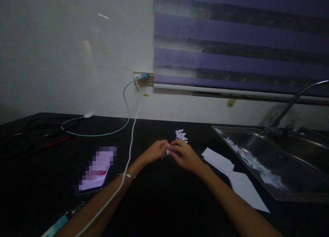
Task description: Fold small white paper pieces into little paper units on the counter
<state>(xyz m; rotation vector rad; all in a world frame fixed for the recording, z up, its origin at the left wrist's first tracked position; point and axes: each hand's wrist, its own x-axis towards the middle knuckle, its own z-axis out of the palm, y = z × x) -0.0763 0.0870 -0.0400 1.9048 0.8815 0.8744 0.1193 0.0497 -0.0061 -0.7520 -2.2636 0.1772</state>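
Observation:
Between my two hands, just above the dark counter, is a small folded piece of white paper (168, 151). My left hand (157, 150) pinches its left side, fingers closed. From the other side, my right hand (183, 153) grips it with thumb and fingers, hiding most of its shape. Right behind my hands stand several small folded paper boats (181, 136) in a row. Flat sheets of white paper (245, 190) lie to the right of my right forearm, with smaller pieces of paper (218, 160) at their far end.
A metal sink (290, 195) with a curved faucet (288, 107) is at right; many folded papers (254, 163) line its left rim. A phone (96, 172) with a lit screen lies left. A white cable (132, 137) crosses my left forearm from the wall socket (146, 80).

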